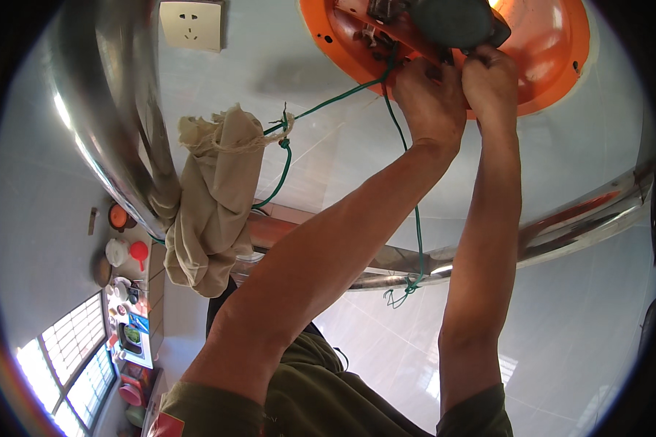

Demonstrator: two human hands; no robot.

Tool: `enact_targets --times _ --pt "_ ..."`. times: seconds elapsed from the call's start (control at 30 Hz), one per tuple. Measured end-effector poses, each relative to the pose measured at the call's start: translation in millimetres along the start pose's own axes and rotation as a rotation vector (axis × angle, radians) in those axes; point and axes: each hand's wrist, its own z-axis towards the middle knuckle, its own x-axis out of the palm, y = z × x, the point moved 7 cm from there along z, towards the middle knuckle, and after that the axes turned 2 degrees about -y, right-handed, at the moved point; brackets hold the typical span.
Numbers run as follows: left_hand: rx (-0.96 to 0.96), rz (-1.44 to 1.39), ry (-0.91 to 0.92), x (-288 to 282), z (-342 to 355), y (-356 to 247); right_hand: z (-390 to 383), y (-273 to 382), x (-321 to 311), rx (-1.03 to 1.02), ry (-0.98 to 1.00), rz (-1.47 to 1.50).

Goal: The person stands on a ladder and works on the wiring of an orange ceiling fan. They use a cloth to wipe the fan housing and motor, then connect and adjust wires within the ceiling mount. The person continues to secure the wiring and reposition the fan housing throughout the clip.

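Both my hands are at the lower edge of a large round orange metal housing (557,65). A dark round part (452,25), seemingly a motor or cover, sits inside it above my fingers. My left hand (428,100) is curled against the inner parts, its fingertips hidden. Close beside it, my right hand (490,86) is closed with the fingers pinched together just under the dark part. Whatever either hand grips is hidden. A green cord (342,93) runs from the housing beside my left hand to a tied beige cloth bag (222,175).
A shiny metal pipe (109,131) bends down at the left, near a white wall socket (189,25). A metal rail (561,233) curves behind my forearms, with a second green cord (418,240) hanging to it. Far left are a sink (131,336), a window (73,342) and kitchenware.
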Motion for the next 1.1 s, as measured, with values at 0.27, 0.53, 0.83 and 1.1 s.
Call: enact_targets --times 0.27,0.53,0.83,1.1 --pt "0.017 0.099 0.037 -9 0 -13 0 2 3 -0.042 0.013 -0.029" --pt "0.413 0.359 0.116 -42 -11 -60 -2 6 2 -0.288 0.149 -0.055" --pt "-0.382 0.232 0.54 -1 17 -43 7 -9 6 -0.326 0.122 -0.046" --pt "-0.403 0.305 0.679 2 28 -41 -9 -5 11 -0.243 0.089 0.136"
